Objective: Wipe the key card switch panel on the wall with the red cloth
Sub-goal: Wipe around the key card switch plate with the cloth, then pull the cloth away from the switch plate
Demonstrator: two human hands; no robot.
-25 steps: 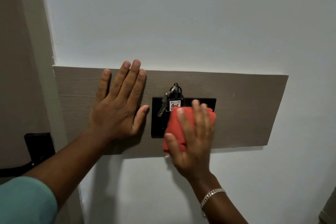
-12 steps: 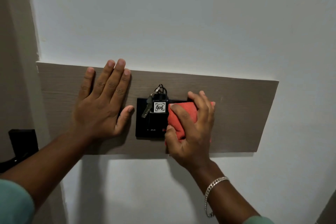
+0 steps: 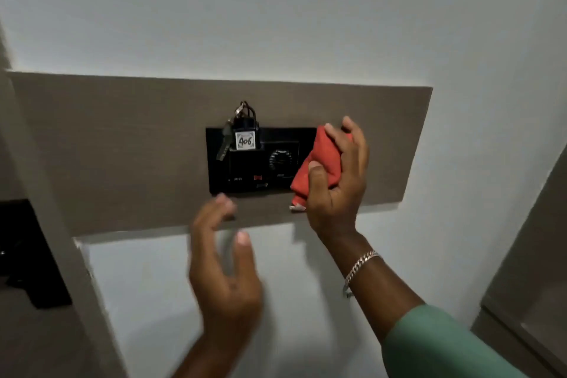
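The black key card switch panel (image 3: 245, 172) is set in a brown wooden board (image 3: 122, 147) on the white wall. A key fob tagged 406 (image 3: 245, 139) with a key hangs in its top left slot. A round dial shows on the panel's right half. My right hand (image 3: 336, 184) grips the bunched red cloth (image 3: 317, 166) against the panel's right edge. My left hand (image 3: 227, 270) is off the wall below the panel, blurred, fingers apart and holding nothing.
A dark fixture (image 3: 27, 255) is mounted on the beige wall at the far left. A beige frame or door edge (image 3: 527, 285) runs down the right side. White wall (image 3: 276, 9) extends above and below the board.
My left hand has come off the wooden board and dropped below the panel. My right hand has slid the cloth right, uncovering the dial. The view has shifted right.
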